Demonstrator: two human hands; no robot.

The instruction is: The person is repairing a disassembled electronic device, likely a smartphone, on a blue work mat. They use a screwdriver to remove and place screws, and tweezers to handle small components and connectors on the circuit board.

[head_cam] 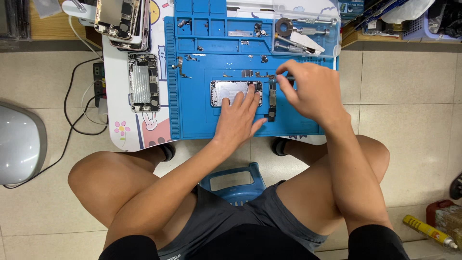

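Note:
An opened silver phone housing [230, 92] lies in the middle of a blue repair mat [192, 120] on a small low table. My left hand [238, 119] rests flat on the housing's right part, fingers spread over it. A narrow dark circuit board [272, 102] lies just right of the housing. My right hand [313, 91] is above that board's top end, fingers pinched on a thin dark tool [288, 77] whose tip is hidden. Small metal parts [247, 73] sit on the mat just beyond the housing.
Another opened phone [143, 82] lies left of the mat, and a stack of phone housings [122, 21] beyond it. A clear tray with screwdrivers [303, 31] sits at the mat's far right. A blue stool [233, 180], a power strip [98, 79] and a yellow tube [428, 231] are on the floor.

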